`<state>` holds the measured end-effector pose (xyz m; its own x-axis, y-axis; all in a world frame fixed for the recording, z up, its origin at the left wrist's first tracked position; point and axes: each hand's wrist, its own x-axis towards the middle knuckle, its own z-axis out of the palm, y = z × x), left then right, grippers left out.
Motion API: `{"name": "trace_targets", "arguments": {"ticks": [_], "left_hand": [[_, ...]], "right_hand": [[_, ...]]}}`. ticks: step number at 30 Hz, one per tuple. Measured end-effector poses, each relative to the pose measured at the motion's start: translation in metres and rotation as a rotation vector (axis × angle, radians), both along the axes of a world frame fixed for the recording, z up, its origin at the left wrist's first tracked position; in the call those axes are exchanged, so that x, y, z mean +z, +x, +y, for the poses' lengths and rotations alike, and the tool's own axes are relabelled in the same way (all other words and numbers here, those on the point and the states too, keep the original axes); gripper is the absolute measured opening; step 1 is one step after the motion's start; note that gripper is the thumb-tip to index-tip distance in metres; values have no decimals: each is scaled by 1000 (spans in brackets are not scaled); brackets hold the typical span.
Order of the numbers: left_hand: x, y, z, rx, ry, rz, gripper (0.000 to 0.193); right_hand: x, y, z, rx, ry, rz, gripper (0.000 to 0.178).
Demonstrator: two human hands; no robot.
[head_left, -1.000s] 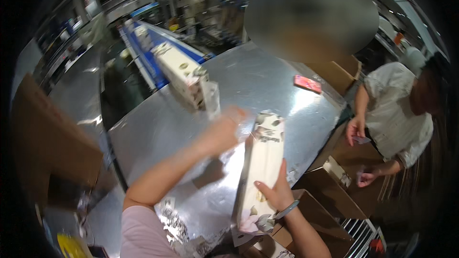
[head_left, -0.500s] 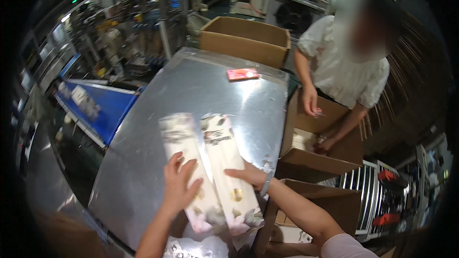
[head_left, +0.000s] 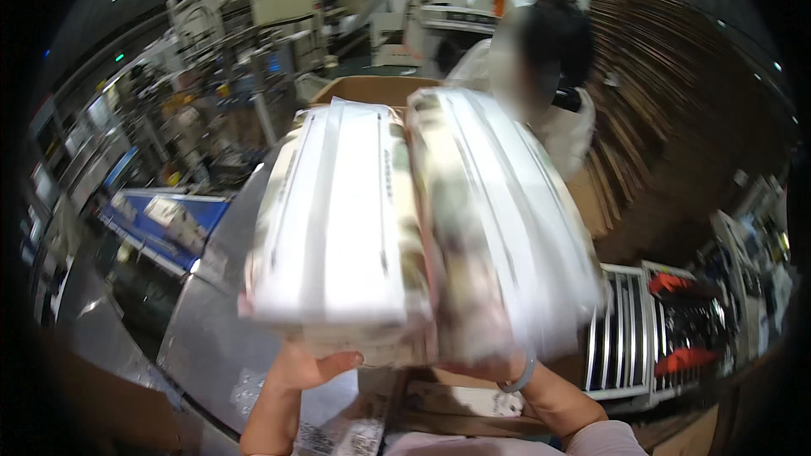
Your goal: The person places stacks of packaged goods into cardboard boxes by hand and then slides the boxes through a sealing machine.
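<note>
Two long, plastic-wrapped soft packs fill the middle of the view, raised close to me and tilted. Both the left soft pack [head_left: 351, 211] and the right soft pack [head_left: 511, 219] show a white face with a lengthwise seam, and floral print along the sides. My left hand [head_left: 308, 365] grips the near end of the left one, thumb showing and the other fingers hidden beneath. Under the near end of the right one is my right hand [head_left: 500, 366], wearing a bracelet; its fingers are mostly covered and blurred.
A metal table [head_left: 215, 312] lies below. An open cardboard box [head_left: 397, 418] with a pale pack [head_left: 469, 399] inside stands near me. Another box [head_left: 372, 89] is behind. A co-worker [head_left: 566, 131] stands at far right, near a roller conveyor [head_left: 621, 338]. Left is a blue conveyor [head_left: 139, 228].
Both packs have come up off the table toward me, now with their white seamed faces showing. My hands have shifted to their near ends. The view has tilted up; the co-worker appears lower behind the packs.
</note>
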<state>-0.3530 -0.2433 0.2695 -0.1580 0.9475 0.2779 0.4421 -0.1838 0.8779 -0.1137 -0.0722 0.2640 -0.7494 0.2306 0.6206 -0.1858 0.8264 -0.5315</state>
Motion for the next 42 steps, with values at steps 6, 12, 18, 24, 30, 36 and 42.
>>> {"name": "trace_targets", "arguments": {"ticks": [6,12,18,24,30,36,42], "left_hand": [[-28,56,7,-267,-46,350,92],[26,144,96,-525,1,420,94],[-35,174,165,-749,-183,601,78],[-217,200,256,-400,-579,851,27],[-322,155,199,-138,-951,1170,34],[-223,149,188,-219,-1197,677,41],[-111,93,46,401,-266,424,34]], "right_hand": [[-5,117,-41,-49,73,36,33],[-103,117,-50,122,-315,-569,35],[-266,96,-57,198,-598,-1345,37],[-314,95,-31,-11,-704,-1499,39],[-244,83,28,-481,-372,-1186,39],[-337,76,70,-383,-297,-1495,86],[-348,107,68,-308,-268,-1585,93]]}}
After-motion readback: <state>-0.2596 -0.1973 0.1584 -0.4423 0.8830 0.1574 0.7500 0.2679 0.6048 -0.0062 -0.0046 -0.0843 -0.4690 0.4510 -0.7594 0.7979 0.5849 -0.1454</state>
